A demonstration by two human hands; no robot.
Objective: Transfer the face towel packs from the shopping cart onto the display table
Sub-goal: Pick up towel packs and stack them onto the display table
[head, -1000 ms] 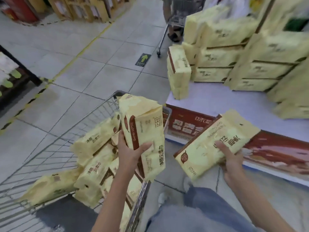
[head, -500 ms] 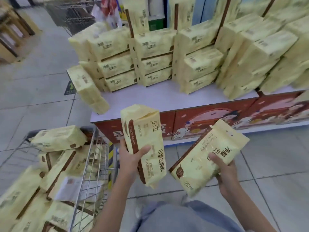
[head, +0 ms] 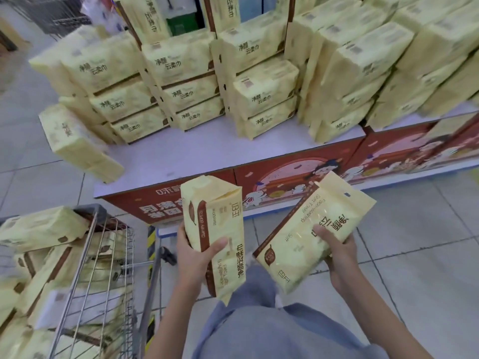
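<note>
My left hand grips a yellow face towel pack held upright, thumb across its front. My right hand holds a second pack tilted, its face toward me. Both packs hang over the floor in front of the display table, which has a white top and a red printed front. Several stacks of the same packs fill the back of the table. The wire shopping cart at lower left holds several more packs.
One pack leans tilted at the table's left corner, overhanging the edge. A bare strip of white tabletop runs along the front. Another wire cart stands at top left. Grey tiled floor lies to the right.
The view has swung from the cart to face the table squarely. Both hands still hold their packs, which have come closer to the table's front.
</note>
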